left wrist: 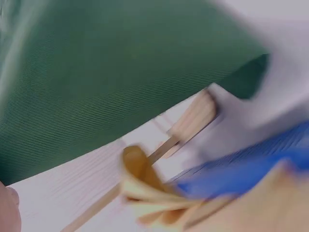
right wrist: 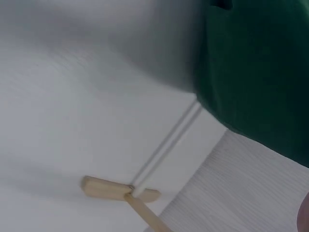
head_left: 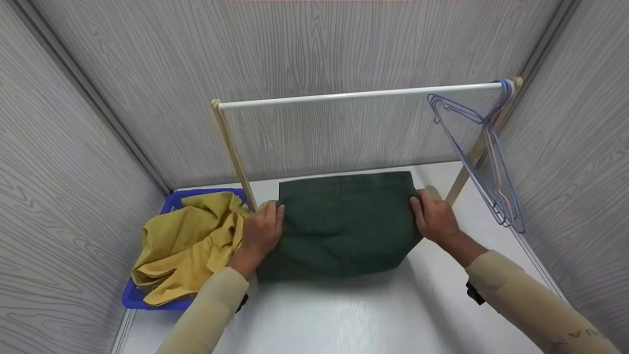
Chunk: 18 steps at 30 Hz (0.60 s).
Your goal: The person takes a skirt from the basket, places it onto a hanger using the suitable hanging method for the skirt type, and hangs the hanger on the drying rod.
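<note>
Dark green fabric cloth [head_left: 346,226] spreads between the 2 hands at the middle of the scene, above the white tabletop [head_left: 354,319]. From my station I see the left hand [head_left: 263,227] grip its left edge and the right hand [head_left: 436,215] its right edge. Beyond it I make out the wooden rack with a white bar [head_left: 358,96], blue and pink hangers [head_left: 487,120] hooked far right. Left, crumpled yellow cloth [head_left: 189,236] fills a blue plastic basket [head_left: 131,297].

The green cloth [head_left: 346,226] looks matt, the white tabletop [head_left: 314,319] glossy.
</note>
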### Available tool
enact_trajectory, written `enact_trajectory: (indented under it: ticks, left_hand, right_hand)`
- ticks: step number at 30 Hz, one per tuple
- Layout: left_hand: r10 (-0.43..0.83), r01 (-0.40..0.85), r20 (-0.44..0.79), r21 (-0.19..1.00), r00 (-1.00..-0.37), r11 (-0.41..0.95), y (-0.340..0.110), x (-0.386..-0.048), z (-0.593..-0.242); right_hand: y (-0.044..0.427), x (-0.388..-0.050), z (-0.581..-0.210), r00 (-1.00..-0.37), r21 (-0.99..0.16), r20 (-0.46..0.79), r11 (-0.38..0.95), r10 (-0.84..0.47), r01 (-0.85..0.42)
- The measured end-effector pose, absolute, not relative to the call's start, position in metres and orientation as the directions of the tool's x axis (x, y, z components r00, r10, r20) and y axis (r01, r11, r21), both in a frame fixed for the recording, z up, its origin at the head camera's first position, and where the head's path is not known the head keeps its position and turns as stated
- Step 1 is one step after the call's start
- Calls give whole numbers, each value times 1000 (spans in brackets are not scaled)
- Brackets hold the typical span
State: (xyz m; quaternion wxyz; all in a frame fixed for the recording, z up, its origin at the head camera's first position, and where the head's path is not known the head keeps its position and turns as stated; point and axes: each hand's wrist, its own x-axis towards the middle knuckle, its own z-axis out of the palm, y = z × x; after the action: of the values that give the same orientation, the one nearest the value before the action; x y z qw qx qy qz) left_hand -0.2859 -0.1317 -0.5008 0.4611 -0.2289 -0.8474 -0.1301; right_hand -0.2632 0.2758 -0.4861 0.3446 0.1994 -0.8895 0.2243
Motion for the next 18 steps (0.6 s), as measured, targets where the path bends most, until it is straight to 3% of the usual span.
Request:
enact_trajectory:
  ticks: [10,14,18]
  left_hand:
    - [221,575,906,29,-360,818,-145,-284,-431]
    - [242,573,904,3,-352,820,-149,-292,-428]
    - [364,581,854,-92,-371,809,-150,-307,-445]
  right_hand:
    - [280,-255,-417,-604,-297,786,774,-136,-560]
    - [280,-262,-422,-629,-299,767,798,-125,-523]
    - [279,-274,-445,-709,-263,688,855,-159,-447]
